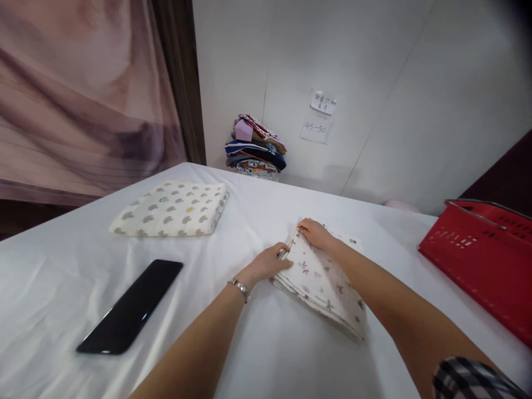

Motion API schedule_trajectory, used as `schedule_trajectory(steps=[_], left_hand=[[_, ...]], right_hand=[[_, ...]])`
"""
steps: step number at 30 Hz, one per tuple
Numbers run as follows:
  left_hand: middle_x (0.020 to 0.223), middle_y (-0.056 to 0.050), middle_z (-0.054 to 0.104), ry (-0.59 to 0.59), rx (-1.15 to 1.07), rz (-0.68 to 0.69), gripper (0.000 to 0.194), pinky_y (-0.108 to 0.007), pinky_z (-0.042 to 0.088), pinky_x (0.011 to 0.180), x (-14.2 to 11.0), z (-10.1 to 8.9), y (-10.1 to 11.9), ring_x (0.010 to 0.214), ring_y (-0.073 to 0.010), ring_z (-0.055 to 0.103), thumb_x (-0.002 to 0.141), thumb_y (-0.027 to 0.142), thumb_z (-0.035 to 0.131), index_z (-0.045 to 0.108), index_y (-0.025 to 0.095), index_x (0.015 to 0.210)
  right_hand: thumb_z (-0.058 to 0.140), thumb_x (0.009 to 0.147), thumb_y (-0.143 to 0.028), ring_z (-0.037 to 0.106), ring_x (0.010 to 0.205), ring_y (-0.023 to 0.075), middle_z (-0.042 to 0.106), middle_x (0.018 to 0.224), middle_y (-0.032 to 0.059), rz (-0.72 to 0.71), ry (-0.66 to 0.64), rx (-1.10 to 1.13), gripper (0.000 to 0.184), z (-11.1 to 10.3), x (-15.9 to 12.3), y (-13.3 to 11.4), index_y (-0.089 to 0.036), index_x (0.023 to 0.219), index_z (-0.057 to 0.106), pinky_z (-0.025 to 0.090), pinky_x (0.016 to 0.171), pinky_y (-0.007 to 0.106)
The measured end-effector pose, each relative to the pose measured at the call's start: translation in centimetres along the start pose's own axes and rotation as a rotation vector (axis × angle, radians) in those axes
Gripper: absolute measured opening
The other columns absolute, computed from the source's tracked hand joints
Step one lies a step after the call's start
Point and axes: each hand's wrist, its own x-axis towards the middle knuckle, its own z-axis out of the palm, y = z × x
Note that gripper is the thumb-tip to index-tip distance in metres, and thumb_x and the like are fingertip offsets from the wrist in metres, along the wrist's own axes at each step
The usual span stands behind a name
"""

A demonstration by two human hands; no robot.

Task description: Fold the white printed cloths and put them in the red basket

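Observation:
Between my hands is a white cloth [318,277] with a small printed pattern, folded in several layers. My left hand [272,261] pinches its left edge, thumb on top and fingers at the side. At the far corner my right hand [316,233] grips the cloth, its fingertips curled over the edge. The near end of the cloth hangs slightly lifted and fanned, toward my right forearm. To the left lies a folded cream cloth [172,210] with grey mushroom-like prints, apart from both hands.
A black phone-like slab [132,306] lies at the left of the white-covered table [257,354]. A red basket [477,260] with a metal handle stands at the right. Behind the table's far edge is a stack of folded clothes [255,147], near paper notes [315,128] on the wall.

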Motion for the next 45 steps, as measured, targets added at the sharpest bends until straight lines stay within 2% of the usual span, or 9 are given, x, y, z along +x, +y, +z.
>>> schedule_trajectory(steps=[4,10,16,23,30,33,36,40,45], left_hand=[[0.092,-0.001,0.056,0.023,-0.015,-0.018,0.041,-0.015,0.042,0.041,0.2,0.2,-0.1,0.062,-0.0104,0.052,0.072,0.034,0.059,0.053,0.027,0.111],[0.093,-0.003,0.056,0.010,-0.057,-0.027,0.039,-0.019,0.045,0.040,0.3,0.1,-0.1,0.061,-0.0127,0.054,0.073,0.030,0.054,0.052,0.026,0.111],[0.089,-0.003,0.055,-0.018,-0.107,-0.032,0.036,-0.022,0.047,0.042,0.2,-0.1,0.0,0.063,-0.0149,0.056,0.071,0.027,0.050,0.051,0.025,0.107],[0.086,-0.002,0.056,0.001,-0.106,-0.035,0.035,-0.019,0.044,0.042,0.3,0.0,0.0,0.061,-0.0128,0.054,0.070,0.024,0.050,0.052,0.024,0.105],[0.087,-0.002,0.056,-0.019,-0.123,-0.046,0.034,-0.019,0.043,0.042,0.7,0.0,-0.5,0.061,-0.0129,0.055,0.071,0.024,0.049,0.052,0.022,0.104],[0.084,-0.002,0.056,-0.001,-0.135,-0.025,0.032,-0.018,0.043,0.043,0.7,0.0,-0.5,0.062,-0.0127,0.054,0.070,0.022,0.049,0.053,0.021,0.102],[0.082,-0.001,0.056,0.012,-0.140,-0.026,0.031,-0.019,0.042,0.042,0.6,0.1,-0.5,0.062,-0.0130,0.054,0.070,0.021,0.048,0.053,0.021,0.100],[0.077,0.001,0.055,0.030,-0.107,-0.028,0.033,-0.019,0.041,0.041,0.9,0.2,-0.6,0.056,-0.0120,0.053,0.069,0.020,0.049,0.053,0.023,0.101],[0.074,0.002,0.055,0.011,-0.160,-0.039,0.029,-0.018,0.040,0.040,0.9,0.3,-0.3,0.053,-0.0103,0.052,0.070,0.020,0.050,0.052,0.023,0.098]], right_hand=[[0.048,0.083,-0.007,0.056,0.093,0.0156,0.062,0.103,0.0067,-0.015,-0.040,0.006,0.024,-0.7,0.3,1.3,-0.016,0.097,0.064,0.039,0.085,0.025],[0.046,0.082,-0.007,0.057,0.090,0.0164,0.062,0.100,0.0060,-0.012,-0.067,-0.048,0.024,-1.4,1.3,3.7,-0.016,0.091,0.066,0.040,0.082,0.026],[0.045,0.083,-0.008,0.056,0.089,0.0169,0.062,0.098,0.0066,0.023,-0.034,-0.057,0.023,-0.3,2.4,3.7,-0.017,0.088,0.066,0.040,0.082,0.026],[0.048,0.084,-0.013,0.055,0.100,0.0168,0.056,0.119,0.0091,0.111,0.063,-0.013,0.028,0.8,2.7,4.2,-0.014,0.108,0.061,0.039,0.090,0.027],[0.051,0.084,-0.023,0.051,0.110,0.0196,0.058,0.119,0.0088,0.199,0.093,0.003,0.028,1.8,3.0,4.9,-0.014,0.108,0.063,0.036,0.096,0.030],[0.051,0.084,-0.026,0.048,0.115,0.0213,0.052,0.129,0.0113,0.259,0.113,-0.001,0.036,1.6,2.6,4.0,-0.012,0.117,0.058,0.035,0.098,0.031],[0.045,0.087,-0.033,0.035,0.128,0.0243,0.038,0.142,0.0141,0.302,0.119,-0.040,0.047,1.7,1.4,1.9,-0.010,0.128,0.049,0.027,0.105,0.036],[0.033,0.091,-0.045,0.017,0.137,0.0251,0.027,0.149,0.0110,0.263,-0.067,-0.083,0.055,2.8,-0.1,-1.3,-0.015,0.137,0.039,0.013,0.109,0.045],[0.026,0.093,-0.046,0.007,0.140,0.0238,0.019,0.152,0.0075,0.279,-0.225,-0.053,0.055,2.1,0.0,-2.7,-0.018,0.140,0.033,0.006,0.109,0.048]])
